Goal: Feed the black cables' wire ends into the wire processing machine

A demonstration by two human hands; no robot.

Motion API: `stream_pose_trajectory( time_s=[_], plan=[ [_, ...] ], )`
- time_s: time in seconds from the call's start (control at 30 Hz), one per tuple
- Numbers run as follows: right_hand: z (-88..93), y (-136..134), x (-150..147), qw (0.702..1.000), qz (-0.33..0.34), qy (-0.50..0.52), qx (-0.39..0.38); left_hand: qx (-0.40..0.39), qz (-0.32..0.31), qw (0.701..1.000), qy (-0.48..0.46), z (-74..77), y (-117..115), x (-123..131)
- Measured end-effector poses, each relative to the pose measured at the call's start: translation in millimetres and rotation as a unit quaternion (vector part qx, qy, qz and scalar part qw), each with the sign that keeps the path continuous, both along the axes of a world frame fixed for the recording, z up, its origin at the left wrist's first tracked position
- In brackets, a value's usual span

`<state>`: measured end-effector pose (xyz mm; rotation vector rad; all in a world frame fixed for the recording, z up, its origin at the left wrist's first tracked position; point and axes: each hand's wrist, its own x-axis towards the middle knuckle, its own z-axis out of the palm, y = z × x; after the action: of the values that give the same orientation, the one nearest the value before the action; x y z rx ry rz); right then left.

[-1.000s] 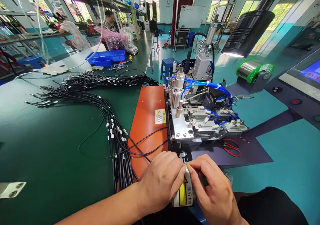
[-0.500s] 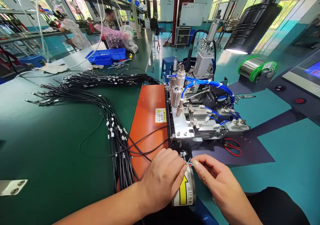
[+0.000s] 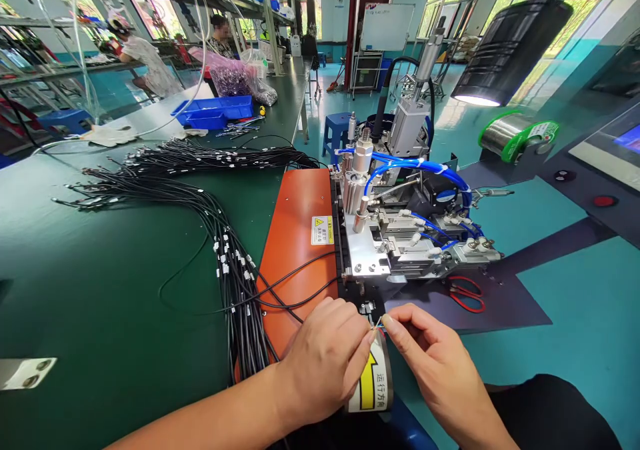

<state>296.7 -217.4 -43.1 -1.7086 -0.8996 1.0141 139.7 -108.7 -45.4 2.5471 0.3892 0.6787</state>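
Observation:
My left hand is closed near the front end of the machine, its thumb and forefinger pinched at the end of a black cable that runs in under the knuckles. Most of the gripped part is hidden by the hand. Thin coloured wires, some bluish and some pale, stick out between the two hands. My right hand pinches these wires between thumb and forefinger. Just below the fingertips is a rounded machine end with a yellow arrow label. Small metal fixtures sit right behind the wires.
A bundle of black cables lies along the orange cover. Beyond my hands stands the metal machine with blue air tubes. Red-handled scissors, a solder wire spool and a black lamp are to the right.
Both hands stay nearly in place. My right fingertips have shifted slightly at the wires, and a pale wire now points up more. The view has moved very slightly.

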Motion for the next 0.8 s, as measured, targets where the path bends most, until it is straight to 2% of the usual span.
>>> stream_pose_trajectory(
  time_s=[0.27,0.53,0.8],
  plan=[
    [1.5,-1,-5,0.999,0.001,-0.048,-0.007,-0.016,0.012,1.000,0.000,1.6,0,0],
    [-4.7,2,-4,1.000,-0.009,0.000,-0.002,-0.050,0.028,0.998,-0.004,-2.6,0,-2],
    [-16.3,16,1,1.000,-0.019,0.015,0.010,-0.092,0.032,0.995,-0.014,2.8,7,-9]
  ],
)
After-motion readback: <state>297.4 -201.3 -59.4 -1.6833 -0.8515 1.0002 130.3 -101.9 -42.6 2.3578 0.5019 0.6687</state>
